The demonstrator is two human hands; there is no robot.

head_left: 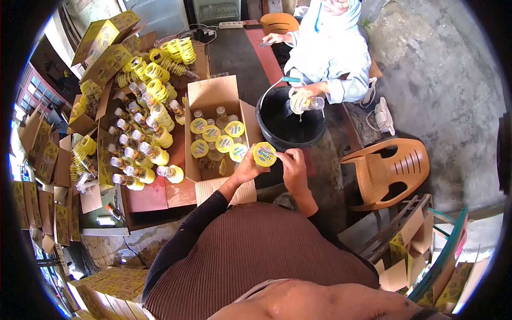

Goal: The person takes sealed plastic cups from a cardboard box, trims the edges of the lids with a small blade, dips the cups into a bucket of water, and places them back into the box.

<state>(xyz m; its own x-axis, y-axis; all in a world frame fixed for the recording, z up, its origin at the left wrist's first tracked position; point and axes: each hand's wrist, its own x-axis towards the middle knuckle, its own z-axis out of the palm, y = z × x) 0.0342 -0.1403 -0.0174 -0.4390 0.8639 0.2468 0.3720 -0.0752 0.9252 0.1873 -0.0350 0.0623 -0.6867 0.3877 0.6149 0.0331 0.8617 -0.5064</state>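
Note:
A cup with a round yellow lid marked "Lemon" (pixel 264 154) is held up in front of my body, lid toward me. My left hand (pixel 248 167) wraps round its left side, and the cup's wall is mostly hidden. From the right, my right hand (pixel 294 169) has curled fingers, with thumb and index finger pinching at the lid's edge. Just beyond my left hand stands an open cardboard box (pixel 212 92). Inside it are several cups with the same yellow lids (pixel 224 143) and some clear bottle tops.
Bottles with yellow wrapping (pixel 140 137) crowd the table's left, beside yellow rings (pixel 181 50). Across from me a person (pixel 333 58) holds a wet clear cup (pixel 313 103) over a black bucket (pixel 261 120). An orange chair (pixel 392 173) stands at right; cartons (pixel 48 213) are stacked left.

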